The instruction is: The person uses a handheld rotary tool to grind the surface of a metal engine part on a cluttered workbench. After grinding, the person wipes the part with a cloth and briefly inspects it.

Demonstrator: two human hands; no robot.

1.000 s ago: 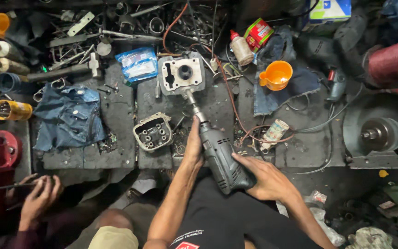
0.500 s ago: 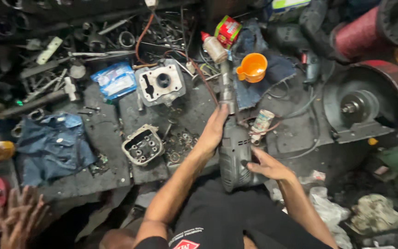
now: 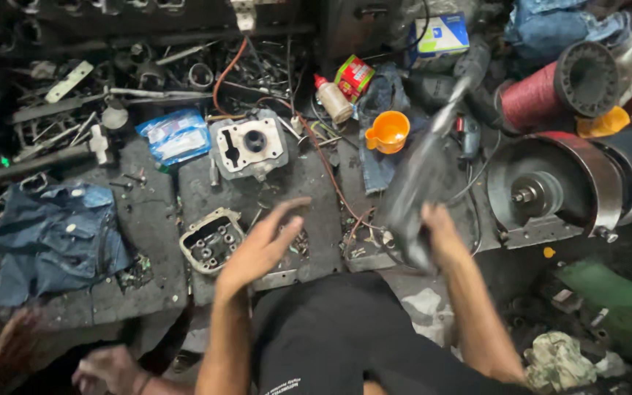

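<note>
My right hand [image 3: 439, 232] grips the body of a dark power drill [image 3: 418, 183], which is blurred and points up and to the right, its tip near a blue and white box. My left hand [image 3: 261, 245] hovers open, fingers spread, above the dark floor slab between two engine parts: a grey cylinder head [image 3: 249, 148] farther away and a smaller open metal casing [image 3: 211, 240] just left of the hand. The drill's cord trails across the slab.
An orange cup [image 3: 388, 132], a glue bottle [image 3: 333, 99] and a red tin [image 3: 354, 75] lie behind the drill. A denim cloth [image 3: 56, 238] is at left, a large round motor [image 3: 550, 192] at right. Another person's hands [image 3: 9, 351] show at bottom left.
My left hand has let go of the drill and opened over the slab. My right hand has swung the drill away from the cylinder head, up and to the right.
</note>
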